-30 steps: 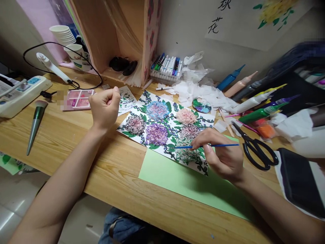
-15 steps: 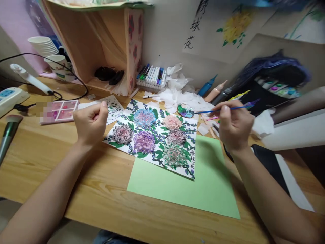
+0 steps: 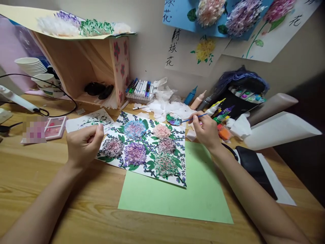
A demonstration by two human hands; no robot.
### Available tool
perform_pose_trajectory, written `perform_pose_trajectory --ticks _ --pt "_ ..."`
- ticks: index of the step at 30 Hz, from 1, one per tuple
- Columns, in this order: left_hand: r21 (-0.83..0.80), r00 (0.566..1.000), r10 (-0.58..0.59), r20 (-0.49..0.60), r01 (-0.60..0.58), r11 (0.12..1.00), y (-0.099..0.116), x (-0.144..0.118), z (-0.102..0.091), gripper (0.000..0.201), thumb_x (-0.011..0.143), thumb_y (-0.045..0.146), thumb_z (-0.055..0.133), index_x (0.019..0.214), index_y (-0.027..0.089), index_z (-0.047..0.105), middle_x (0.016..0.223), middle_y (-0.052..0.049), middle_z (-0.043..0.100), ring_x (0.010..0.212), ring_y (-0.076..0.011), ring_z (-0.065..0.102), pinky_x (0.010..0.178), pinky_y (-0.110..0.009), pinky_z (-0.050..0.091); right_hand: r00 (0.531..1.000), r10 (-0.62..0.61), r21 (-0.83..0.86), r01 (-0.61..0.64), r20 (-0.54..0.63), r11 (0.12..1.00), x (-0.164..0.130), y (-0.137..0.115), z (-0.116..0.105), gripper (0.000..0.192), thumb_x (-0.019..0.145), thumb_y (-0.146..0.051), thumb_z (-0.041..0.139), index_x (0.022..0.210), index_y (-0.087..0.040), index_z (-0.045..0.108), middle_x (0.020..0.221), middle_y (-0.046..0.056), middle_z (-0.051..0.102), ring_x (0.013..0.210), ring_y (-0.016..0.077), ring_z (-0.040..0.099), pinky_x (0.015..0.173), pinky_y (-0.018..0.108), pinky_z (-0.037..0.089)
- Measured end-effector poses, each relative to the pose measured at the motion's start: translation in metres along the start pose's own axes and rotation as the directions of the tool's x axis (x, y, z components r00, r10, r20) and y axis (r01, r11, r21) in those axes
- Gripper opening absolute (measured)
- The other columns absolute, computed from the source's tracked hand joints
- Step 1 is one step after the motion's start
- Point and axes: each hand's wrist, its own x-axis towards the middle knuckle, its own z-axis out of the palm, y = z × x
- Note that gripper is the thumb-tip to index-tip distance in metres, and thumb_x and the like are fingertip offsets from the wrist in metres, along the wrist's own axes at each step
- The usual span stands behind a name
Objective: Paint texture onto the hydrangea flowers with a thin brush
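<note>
**Brush Tip Meeting the Paint Dish**

The right hand [image 3: 207, 130] is pinching a thin blue paintbrush [image 3: 193, 118] between thumb and fingers, and the brush is pointing left so that its tip is reaching the small round paint dish [image 3: 174, 119] smeared with purple and green. The left hand [image 3: 83, 144] is curling into a closed fist that holds nothing visible, and it is resting at the left edge of the flower painting [image 3: 144, 149], a white sheet crowded with pink, purple and blue blooms among green leaves. That sheet is lying partly over a pale green paper [image 3: 177, 200] on the wooden desk [image 3: 50, 189]. Just behind the dish, crumpled white tissue [image 3: 165, 103] is piling up beside a tray of markers [image 3: 139, 89]. Paint bottles [image 3: 218, 110] are lying just to the right of the brush hand. A pink palette [image 3: 54, 126] is sitting near the left fist, and a stack of paper cups [image 3: 31, 66] is standing far left.
</note>
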Motion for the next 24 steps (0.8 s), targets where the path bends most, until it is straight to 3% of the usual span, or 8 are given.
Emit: perform_pose_trajectory --ticks 6,9,12,15,19,21,24 --pt "-0.034 1.000 0.005 0.018 -0.004 0.999 -0.001 -0.001 0.001 0.044 0.076 0.012 0.055 0.047 0.016 0.022 0.046 0.006 0.017 0.040 -0.0039 0.017 0.040 -0.022 0.014 0.999 0.008 0.037 -0.006 -0.043 0.999 0.003 0.001 -0.001 0.022 0.091 -0.028 0.040 0.078 -0.020 0.057 0.071 0.002 0.063 0.071 0.0174 0.059 0.068 0.031 0.043" --pt "-0.061 0.999 0.029 0.038 -0.027 0.998 0.001 -0.002 0.003 0.043 0.075 0.010 0.055 0.048 0.016 0.023 0.046 0.006 0.018 0.040 -0.0041 0.018 0.040 -0.022 0.016 0.996 0.029 0.209 -0.010 -0.086 0.978 0.001 -0.009 -0.005 0.022 0.091 -0.028 0.042 0.078 -0.020 0.059 0.071 0.002 0.062 0.066 0.0156 0.061 0.063 0.030 0.045" --pt "-0.079 0.997 0.031 0.077 -0.025 0.997 0.003 -0.005 0.005 0.042 0.076 0.010 0.055 0.048 0.017 0.023 0.046 0.006 0.019 0.040 -0.0048 0.019 0.041 -0.023 0.017 0.993 0.021 0.418 0.028 -0.112 0.908 -0.010 -0.036 -0.013 0.023 0.090 -0.024 0.042 0.075 -0.021 0.060 0.066 0.001 0.060 0.058 0.0134 0.059 0.054 0.028 0.045" --pt "-0.077 0.991 0.023 0.133 -0.012 0.997 0.006 -0.007 0.008 0.042 0.078 0.012 0.052 0.049 0.018 0.023 0.046 0.006 0.020 0.040 -0.0055 0.020 0.042 -0.024 0.018 0.980 -0.188 0.506 0.195 -0.065 0.840 -0.028 -0.072 -0.022 0.022 0.085 -0.015 0.043 0.073 -0.022 0.059 0.063 0.001 0.060 0.060 0.0142 0.057 0.055 0.030 0.045" --pt "-0.073 0.987 0.013 0.163 -0.001 0.997 0.008 -0.008 0.009 0.042 0.079 0.013 0.050 0.048 0.018 0.022 0.045 0.006 0.020 0.040 -0.0064 0.019 0.042 -0.025 0.017 0.875 -0.474 0.506 0.368 0.095 0.780 -0.049 -0.105 -0.021 0.023 0.074 -0.003 0.042 0.078 -0.020 0.058 0.063 0.002 0.061 0.061 0.0137 0.055 0.051 0.026 0.048" --pt "-0.080 0.988 0.010 0.157 0.003 0.997 0.008 -0.008 0.009 0.042 0.080 0.014 0.050 0.049 0.018 0.021 0.045 0.006 0.020 0.040 -0.0066 0.019 0.042 -0.026 0.017 0.844 -0.525 0.483 0.418 0.105 0.769 -0.055 -0.109 -0.016 0.024 0.073 -0.001 0.042 0.079 -0.019 0.057 0.062 0.002 0.061 0.061 0.0135 0.055 0.051 0.025 0.049" --pt "-0.087 0.989 0.020 0.149 -0.007 0.996 0.008 -0.007 0.009 0.042 0.080 0.013 0.050 0.049 0.019 0.021 0.046 0.006 0.019 0.040 -0.0065 0.019 0.042 -0.025 0.017 0.844 -0.528 0.467 0.431 0.095 0.772 -0.057 -0.109 -0.010 0.024 0.073 -0.001 0.042 0.080 -0.019 0.057 0.063 0.002 0.062 0.062 0.0135 0.056 0.052 0.025 0.050"
